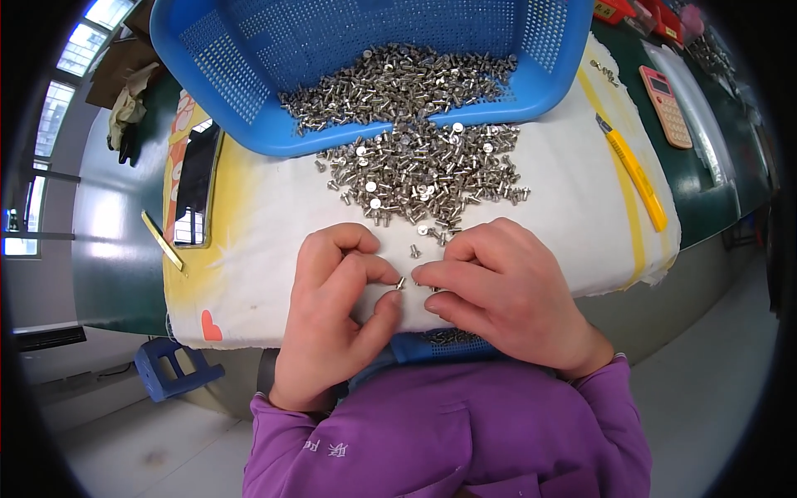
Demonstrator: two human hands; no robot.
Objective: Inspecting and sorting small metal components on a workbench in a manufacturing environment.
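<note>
My left hand (336,303) pinches a small silver metal screw (401,283) between thumb and index finger, just above the white cloth. Close beside it, my right hand (506,286) is curled with thumb and index fingertip near each other. A screw (434,289) shows partly between them, mostly covered by the fingers. One loose screw (415,251) lies on the cloth just beyond the fingertips. Farther off, a heap of screws (423,170) spills out of a tilted blue plastic basket (290,143), which holds many more.
A smartphone (197,187) and a thin yellow strip (162,241) lie at the left. On the right are a yellow utility knife (635,178) and a pink calculator (666,106). A second blue basket (407,349) with screws sits below the table edge, before my body. A blue stool (166,369) stands lower left.
</note>
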